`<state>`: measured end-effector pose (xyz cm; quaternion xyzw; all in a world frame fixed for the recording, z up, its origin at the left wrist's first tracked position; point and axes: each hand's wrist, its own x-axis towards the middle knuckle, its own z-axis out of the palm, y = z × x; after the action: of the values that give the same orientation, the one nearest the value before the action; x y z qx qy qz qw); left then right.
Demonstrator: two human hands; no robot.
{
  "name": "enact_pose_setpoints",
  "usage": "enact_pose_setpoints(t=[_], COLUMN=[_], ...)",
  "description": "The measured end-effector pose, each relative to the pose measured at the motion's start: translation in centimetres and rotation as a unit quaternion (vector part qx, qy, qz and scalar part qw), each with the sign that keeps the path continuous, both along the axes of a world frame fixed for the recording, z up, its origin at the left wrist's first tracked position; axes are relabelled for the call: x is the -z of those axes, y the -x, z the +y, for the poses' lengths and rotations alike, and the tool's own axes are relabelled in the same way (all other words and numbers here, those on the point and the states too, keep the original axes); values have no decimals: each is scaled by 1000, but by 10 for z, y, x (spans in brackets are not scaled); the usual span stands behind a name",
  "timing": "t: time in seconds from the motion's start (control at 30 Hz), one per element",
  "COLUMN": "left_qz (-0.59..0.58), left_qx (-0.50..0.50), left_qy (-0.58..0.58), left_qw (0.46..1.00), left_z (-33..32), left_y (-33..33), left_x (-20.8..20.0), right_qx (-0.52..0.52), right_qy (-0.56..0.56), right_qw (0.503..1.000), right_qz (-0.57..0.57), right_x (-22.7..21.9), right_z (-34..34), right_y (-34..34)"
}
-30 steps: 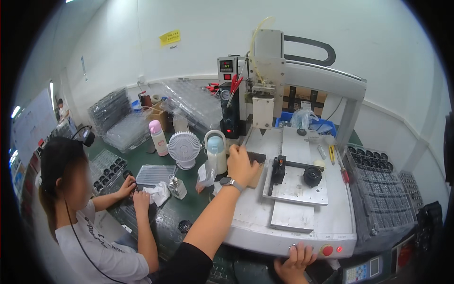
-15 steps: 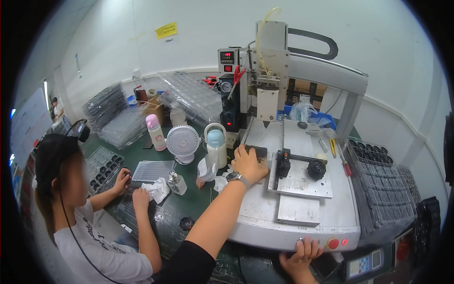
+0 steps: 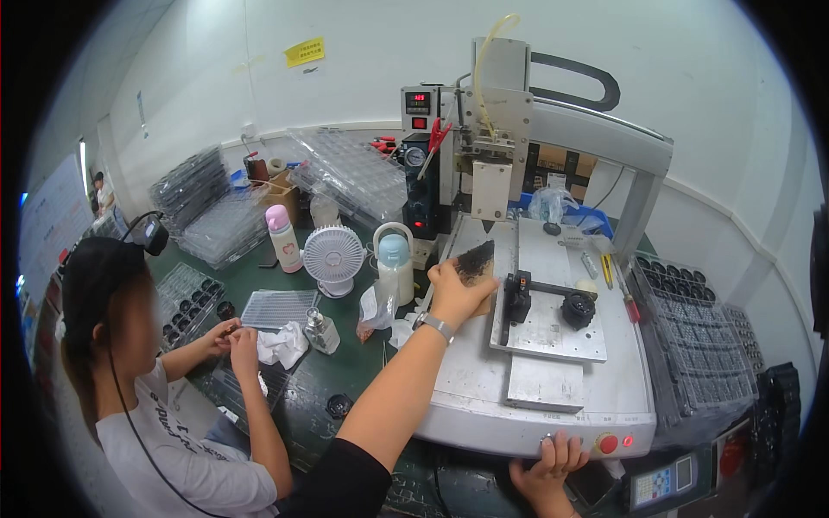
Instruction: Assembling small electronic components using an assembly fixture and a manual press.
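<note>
Head view: one dark, rough-faced, tan-edged slab, tilted at left of white metal machine bed, corner pointing up-right, long axis unclear.
Left hand: clasping slab.
Right hand: on bed's front edge, near one round red button; cannot tell whether gripping.
Silver metal plate: bearing one round black ribbed part.
Yellow wall sign: one, dark-printed.

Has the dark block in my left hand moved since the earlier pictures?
Yes: the dark block has tilted, its right end higher against the metal plate.
</note>
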<state>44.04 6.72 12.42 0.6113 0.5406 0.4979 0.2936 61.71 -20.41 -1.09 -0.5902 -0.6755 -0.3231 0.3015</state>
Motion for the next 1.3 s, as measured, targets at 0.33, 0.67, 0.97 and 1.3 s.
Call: enact_pose_setpoints(t=[0.33,0.67,0.97,1.3], left_qz=[-137,-250,-286,380], left_qx=[48,109,52,-36], left_qy=[77,150,131,-14], left_qw=[986,950,948,924], left_z=[-10,-5,-1,-24], left_y=[0,7,14,0], left_x=[-15,-15,-19,-5], right_qx=[-14,94,125,95], right_qy=[35,61,148,116], right_qw=[999,994,977,973], right_qz=[2,13,85,176], right_x=[-9,-112,-81,-117], right_z=[-5,-51,-64,-55], right_y=[-1,-13,-62,-85])
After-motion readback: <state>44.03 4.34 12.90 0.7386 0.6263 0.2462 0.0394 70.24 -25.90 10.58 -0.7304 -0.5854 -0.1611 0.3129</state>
